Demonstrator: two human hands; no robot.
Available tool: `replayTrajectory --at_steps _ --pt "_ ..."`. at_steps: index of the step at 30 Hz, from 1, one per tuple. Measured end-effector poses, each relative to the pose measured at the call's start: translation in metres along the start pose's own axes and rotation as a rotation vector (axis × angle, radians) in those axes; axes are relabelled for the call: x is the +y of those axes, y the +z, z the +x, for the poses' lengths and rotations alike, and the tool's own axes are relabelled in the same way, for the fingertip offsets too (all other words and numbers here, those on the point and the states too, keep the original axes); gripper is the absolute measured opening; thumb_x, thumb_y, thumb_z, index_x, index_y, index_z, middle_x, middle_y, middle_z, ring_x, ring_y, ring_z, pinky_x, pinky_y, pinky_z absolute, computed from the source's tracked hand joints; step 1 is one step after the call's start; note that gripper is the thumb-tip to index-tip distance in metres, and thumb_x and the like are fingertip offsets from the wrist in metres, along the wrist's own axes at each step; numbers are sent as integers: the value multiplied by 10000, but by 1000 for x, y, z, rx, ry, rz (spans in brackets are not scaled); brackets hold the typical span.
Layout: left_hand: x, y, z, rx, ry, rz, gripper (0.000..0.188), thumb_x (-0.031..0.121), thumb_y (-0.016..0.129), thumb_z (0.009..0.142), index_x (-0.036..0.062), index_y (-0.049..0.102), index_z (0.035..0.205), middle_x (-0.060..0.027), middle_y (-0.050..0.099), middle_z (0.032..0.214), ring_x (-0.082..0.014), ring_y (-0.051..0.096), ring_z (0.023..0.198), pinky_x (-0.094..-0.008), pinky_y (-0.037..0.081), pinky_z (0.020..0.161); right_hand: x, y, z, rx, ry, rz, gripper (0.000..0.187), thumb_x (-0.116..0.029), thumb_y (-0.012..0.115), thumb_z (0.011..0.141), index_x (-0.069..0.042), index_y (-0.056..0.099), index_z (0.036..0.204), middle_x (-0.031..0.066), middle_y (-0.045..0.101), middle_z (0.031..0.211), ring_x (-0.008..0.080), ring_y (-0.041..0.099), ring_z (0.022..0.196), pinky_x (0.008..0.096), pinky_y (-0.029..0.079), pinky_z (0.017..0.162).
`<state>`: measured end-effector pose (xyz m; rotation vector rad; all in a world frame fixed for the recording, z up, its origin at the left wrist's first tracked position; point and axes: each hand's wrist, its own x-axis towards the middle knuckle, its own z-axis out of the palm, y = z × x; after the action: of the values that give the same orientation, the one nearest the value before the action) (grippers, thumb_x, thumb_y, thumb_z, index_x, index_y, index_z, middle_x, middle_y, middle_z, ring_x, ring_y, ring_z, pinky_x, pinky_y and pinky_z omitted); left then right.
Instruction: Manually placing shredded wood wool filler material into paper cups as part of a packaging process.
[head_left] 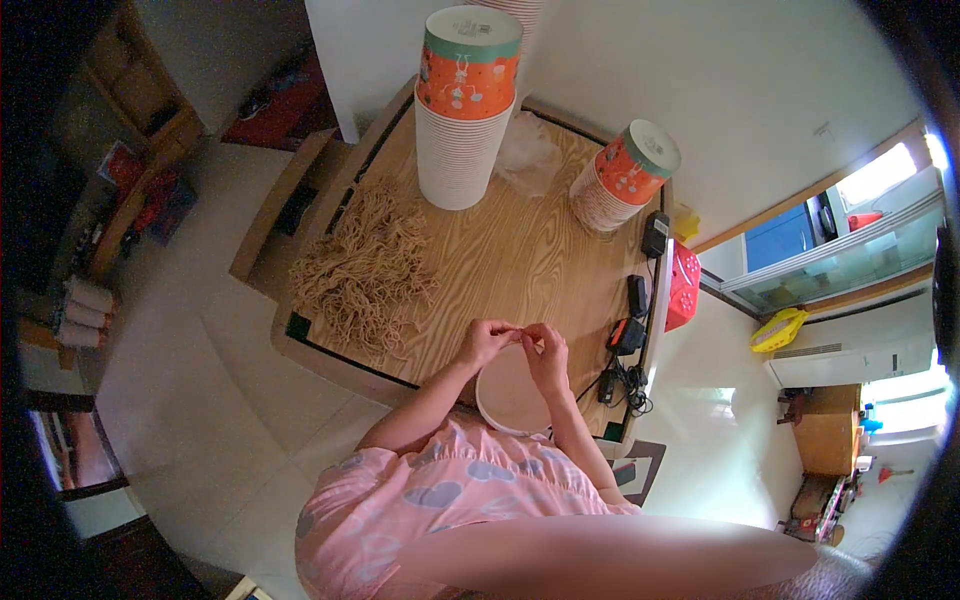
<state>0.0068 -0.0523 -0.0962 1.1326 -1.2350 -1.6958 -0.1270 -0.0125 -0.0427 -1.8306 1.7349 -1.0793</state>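
Note:
Close to my body, a pale round paper bucket (510, 392) has its open side up, and my hands meet at its far rim. My left hand (487, 343) is closed in a pinch at that rim. Fingertip to fingertip with it, my right hand (547, 362) is also pinched, its wrist over the bucket's right side. Whatever lies between the fingers is too small to make out. Left of my hands, a loose heap of tan cords (365, 270) covers the table corner. A tall stack of paper buckets (464, 150), orange and green on top, stands upside down beyond.
A shorter bucket stack (630, 175) stands at the table's far right, with crumpled clear plastic (528, 152) between the stacks. Black power adapters (627, 336) and tangled cables (628, 388) line the right edge of the wooden table (500, 265). Beyond that edge is a red plastic item (683, 285).

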Motion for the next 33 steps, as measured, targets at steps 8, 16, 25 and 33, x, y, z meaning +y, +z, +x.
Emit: replayTrajectory --at_steps 8,16,25,33 --pt "-4 0 3 -18 49 127 118 96 636 779 1 648 849 -40 648 801 -107 593 732 -240 489 686 -4 2 0 32 56 90 127 41 610 720 1 524 803 99 574 715 181 564 660 286 465 604" --pt "4 2 7 -20 -36 -93 64 15 555 802 -24 585 843 -64 615 758 -120 600 699 -250 502 637 -8 4 0 19 104 109 130 38 596 736 -5 520 832 99 571 737 181 559 696 284 456 644" --pt "-6 2 16 -92 -122 -211 87 83 557 821 -1 580 823 -45 593 703 -101 566 629 -237 471 594 -8 12 -2 116 73 221 117 56 577 747 -5 522 830 79 566 743 158 545 696 272 449 630" --pt "-24 8 18 29 -13 -126 99 102 578 816 6 601 802 -3 568 657 -69 513 583 -213 418 527 -9 5 -2 89 149 163 124 26 610 741 -4 544 842 83 570 754 162 554 721 258 447 653"
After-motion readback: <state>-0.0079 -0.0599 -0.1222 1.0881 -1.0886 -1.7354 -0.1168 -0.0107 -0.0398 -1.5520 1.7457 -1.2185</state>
